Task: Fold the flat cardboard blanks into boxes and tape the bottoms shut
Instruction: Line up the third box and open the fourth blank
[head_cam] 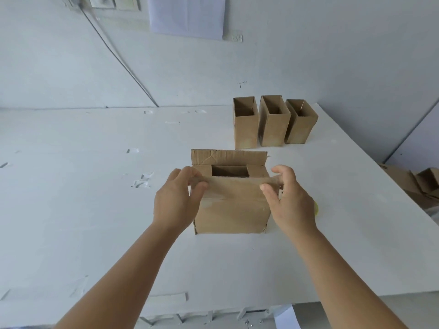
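Head view: cardboard box between both hands, near flap pinched at each end.

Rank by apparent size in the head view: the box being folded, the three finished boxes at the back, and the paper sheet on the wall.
1. Box being folded, though it is nearest the camera.
2. Paper sheet, cropped by the frame's top edge.
3. Left, middle and right finished boxes look alike; no ranking among them.
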Available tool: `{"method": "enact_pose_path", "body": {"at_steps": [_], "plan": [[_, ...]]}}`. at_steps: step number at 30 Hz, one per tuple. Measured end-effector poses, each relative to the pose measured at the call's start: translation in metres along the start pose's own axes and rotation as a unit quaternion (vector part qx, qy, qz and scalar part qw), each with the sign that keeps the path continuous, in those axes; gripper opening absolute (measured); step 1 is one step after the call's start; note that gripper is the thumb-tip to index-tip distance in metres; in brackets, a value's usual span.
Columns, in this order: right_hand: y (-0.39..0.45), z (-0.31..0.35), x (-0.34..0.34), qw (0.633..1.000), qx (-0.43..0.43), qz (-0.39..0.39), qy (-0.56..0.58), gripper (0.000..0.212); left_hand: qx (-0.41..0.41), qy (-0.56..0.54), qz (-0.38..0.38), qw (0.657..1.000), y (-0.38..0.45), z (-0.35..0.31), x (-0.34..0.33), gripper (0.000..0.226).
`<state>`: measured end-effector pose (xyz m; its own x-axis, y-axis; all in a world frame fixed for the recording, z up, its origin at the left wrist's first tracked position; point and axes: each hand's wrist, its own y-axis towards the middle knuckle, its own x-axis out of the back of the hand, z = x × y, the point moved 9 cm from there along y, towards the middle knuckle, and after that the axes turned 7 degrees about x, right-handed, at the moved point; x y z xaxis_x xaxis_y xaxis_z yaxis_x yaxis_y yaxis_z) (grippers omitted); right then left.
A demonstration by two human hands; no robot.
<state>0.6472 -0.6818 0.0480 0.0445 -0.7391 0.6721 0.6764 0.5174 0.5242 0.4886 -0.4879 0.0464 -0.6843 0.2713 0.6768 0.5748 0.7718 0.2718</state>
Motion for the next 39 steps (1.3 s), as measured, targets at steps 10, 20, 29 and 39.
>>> {"method": "enact_pose_path", "body": {"at_steps": [10,20,29,39], "plan": [[0.033,0.008,-0.036,0.977,0.048,0.201,-0.048,0.081,-0.017,-0.019,0.11,0.994,0.024,0.0,-0.025,0.082],[0.028,0.011,-0.045,0.96,0.127,0.237,-0.079,0.037,-0.089,0.01,0.14,0.986,0.018,-0.009,-0.031,0.039],[0.02,-0.003,-0.054,0.959,0.127,0.249,-0.05,0.042,-0.191,0.277,0.23,0.913,0.004,-0.054,-0.084,0.072],[0.014,-0.026,-0.052,0.954,-0.03,0.23,0.188,0.045,-0.176,0.317,0.284,0.888,-0.003,-0.057,-0.124,0.067]]}}
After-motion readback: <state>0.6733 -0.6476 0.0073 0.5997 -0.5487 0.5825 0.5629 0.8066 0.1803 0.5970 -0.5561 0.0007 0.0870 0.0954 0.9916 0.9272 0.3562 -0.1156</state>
